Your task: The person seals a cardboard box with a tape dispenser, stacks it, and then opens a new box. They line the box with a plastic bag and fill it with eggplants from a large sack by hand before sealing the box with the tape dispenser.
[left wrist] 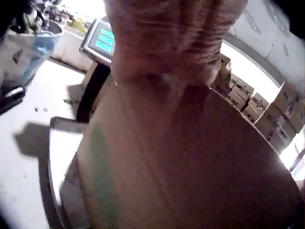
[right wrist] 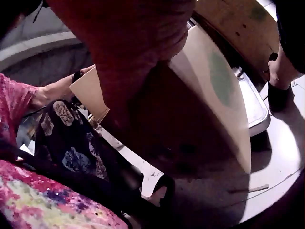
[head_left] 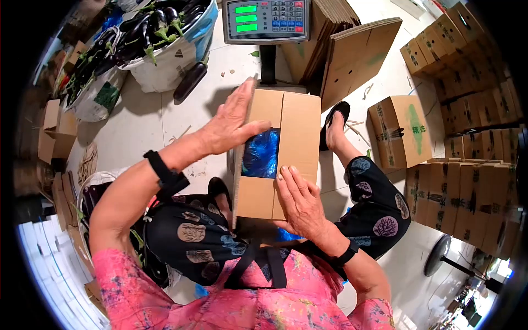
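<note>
A cardboard box (head_left: 300, 137) stands between the person's legs, its top flaps partly folded in. Blue plastic (head_left: 260, 155) shows through the gap between them. The left hand (head_left: 234, 122) lies at the upper left edge, fingers straight along the side and thumb over the top. Flat on the near right part of the top rests the right hand (head_left: 301, 204), its fingers extended. In the left wrist view the left hand (left wrist: 167, 40) touches the box (left wrist: 143, 157), fingertips hidden. The right wrist view shows the right hand (right wrist: 128, 47) against the box (right wrist: 214, 100), fingers mostly hidden.
A digital scale (head_left: 267, 22) is beyond the box, beside flattened cardboard (head_left: 360, 60). Eggplants fill a white sack (head_left: 159, 71) at upper left; one eggplant (head_left: 191, 82) lies on the floor. A closed box (head_left: 400, 132) and stacked boxes (head_left: 459, 192) stand at right.
</note>
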`<state>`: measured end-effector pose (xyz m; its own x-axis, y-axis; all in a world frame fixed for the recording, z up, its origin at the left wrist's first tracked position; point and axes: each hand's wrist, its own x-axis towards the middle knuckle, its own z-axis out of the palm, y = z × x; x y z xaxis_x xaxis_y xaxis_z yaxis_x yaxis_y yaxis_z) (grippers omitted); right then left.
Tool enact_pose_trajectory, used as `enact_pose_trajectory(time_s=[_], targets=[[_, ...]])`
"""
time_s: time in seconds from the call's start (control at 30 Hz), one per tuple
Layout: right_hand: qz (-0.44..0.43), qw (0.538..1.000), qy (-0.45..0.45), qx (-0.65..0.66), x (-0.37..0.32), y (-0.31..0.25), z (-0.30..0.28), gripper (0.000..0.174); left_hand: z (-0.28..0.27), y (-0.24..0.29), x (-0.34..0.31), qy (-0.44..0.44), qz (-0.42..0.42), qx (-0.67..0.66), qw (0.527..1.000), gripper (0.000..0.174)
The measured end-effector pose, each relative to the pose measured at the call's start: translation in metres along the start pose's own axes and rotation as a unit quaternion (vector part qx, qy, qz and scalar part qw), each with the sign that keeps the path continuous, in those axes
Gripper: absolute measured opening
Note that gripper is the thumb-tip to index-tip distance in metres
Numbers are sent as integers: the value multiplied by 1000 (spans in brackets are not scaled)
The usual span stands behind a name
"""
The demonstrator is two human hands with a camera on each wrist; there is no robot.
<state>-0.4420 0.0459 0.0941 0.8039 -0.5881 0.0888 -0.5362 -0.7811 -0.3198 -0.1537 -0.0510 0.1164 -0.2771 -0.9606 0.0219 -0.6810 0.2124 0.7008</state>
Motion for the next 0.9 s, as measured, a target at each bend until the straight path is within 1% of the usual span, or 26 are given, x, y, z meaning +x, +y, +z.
enact_pose_trajectory(time_s=[0.1, 0.17, 0.2, 0.23, 0.33, 0.53, 0.57, 0.67, 0.7, 0.77, 0.8, 0.87, 0.9], targets=[[8, 1000, -10, 3, 2, -4, 0, 107, 29, 17, 12, -1, -16, 97, 995, 102], [17, 1000, -6, 11, 3, -3, 2, 113, 50, 4, 18, 33, 29, 180, 983, 100], [20, 1000, -6, 11, 2, -3, 2, 113, 56, 4, 20, 50, 52, 221, 973, 100], [20, 1000, -9, 11, 2, -3, 2, 113, 62, 3, 19, 71, 66, 244, 965, 92], [24, 999, -22, 17, 2, -1, 0, 112, 66, 1, 21, 37, 86, 293, 951, 88], [28, 999, -14, 21, 6, -4, 3, 105, 63, -1, 22, 68, 122, 288, 947, 86], [26, 999, -10, 23, 7, -5, 3, 104, 64, -2, 27, 81, 122, 281, 949, 85], [46, 998, 2, 50, 16, -17, 6, 103, 60, -1, 41, 60, 92, 261, 959, 85], [49, 997, -3, 51, 16, -19, 7, 104, 62, -5, 40, 94, 108, 272, 952, 82], [57, 997, -5, 48, 16, -19, 7, 108, 67, -10, 40, 117, 121, 296, 940, 79], [46, 997, -16, 53, 16, -18, 4, 108, 69, -8, 42, 129, 131, 305, 934, 78], [30, 997, -42, 60, 11, -15, -8, 108, 68, -9, 43, 133, 129, 302, 935, 75], [41, 995, -47, 83, 7, -17, -19, 107, 68, -9, 43, 134, 129, 297, 936, 74]])
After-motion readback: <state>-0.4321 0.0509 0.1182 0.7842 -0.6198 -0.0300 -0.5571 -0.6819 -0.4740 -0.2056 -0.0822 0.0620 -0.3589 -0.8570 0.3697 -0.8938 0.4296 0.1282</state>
